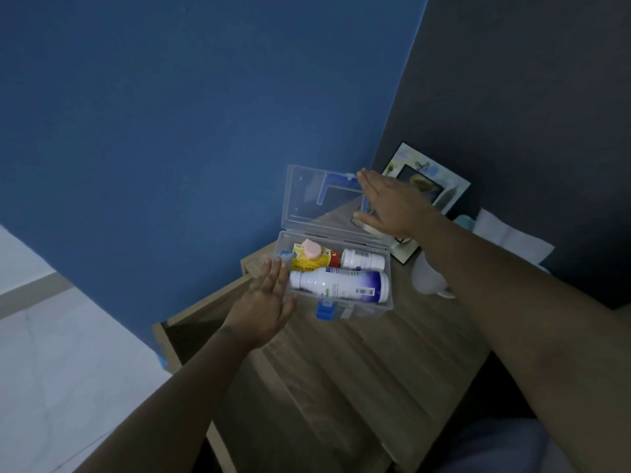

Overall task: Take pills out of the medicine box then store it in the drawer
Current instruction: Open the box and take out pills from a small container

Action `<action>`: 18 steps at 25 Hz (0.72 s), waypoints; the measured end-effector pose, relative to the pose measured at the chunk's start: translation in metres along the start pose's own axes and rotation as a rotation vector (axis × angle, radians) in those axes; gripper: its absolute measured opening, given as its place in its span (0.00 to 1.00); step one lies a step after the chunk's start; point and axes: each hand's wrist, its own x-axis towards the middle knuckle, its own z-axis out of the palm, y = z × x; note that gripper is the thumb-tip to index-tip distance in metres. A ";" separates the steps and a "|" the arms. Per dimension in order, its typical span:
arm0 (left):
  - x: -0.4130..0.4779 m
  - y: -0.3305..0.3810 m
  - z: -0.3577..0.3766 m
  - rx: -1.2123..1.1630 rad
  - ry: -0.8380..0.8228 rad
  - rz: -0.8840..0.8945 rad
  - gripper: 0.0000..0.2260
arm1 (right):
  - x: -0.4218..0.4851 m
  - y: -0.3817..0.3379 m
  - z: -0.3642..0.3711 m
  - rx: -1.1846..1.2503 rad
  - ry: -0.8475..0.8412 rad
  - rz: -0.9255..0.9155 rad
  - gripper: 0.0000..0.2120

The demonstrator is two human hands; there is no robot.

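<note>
A clear plastic medicine box with blue latches stands on the wooden nightstand, its lid swung up and open. Inside lie a large white bottle with a blue label, a small white pill bottle, and a yellow and red packet under a pink cap. My left hand rests flat against the box's left end, fingers spread. My right hand is flat and open at the right edge of the raised lid. Neither hand holds anything.
A picture frame leans against the dark wall behind the box. A pale rounded object sits right of the box, and white cloth lies farther right. The drawer below the nightstand's top stands open at the left. Pale floor lies left.
</note>
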 end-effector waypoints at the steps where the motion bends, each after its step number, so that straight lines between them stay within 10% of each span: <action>1: 0.003 0.001 -0.001 0.003 0.004 0.006 0.29 | 0.000 0.003 -0.003 0.001 0.008 0.003 0.36; 18: -0.006 0.002 -0.001 0.006 -0.011 0.009 0.28 | 0.024 -0.091 0.039 -0.052 -0.189 -0.367 0.24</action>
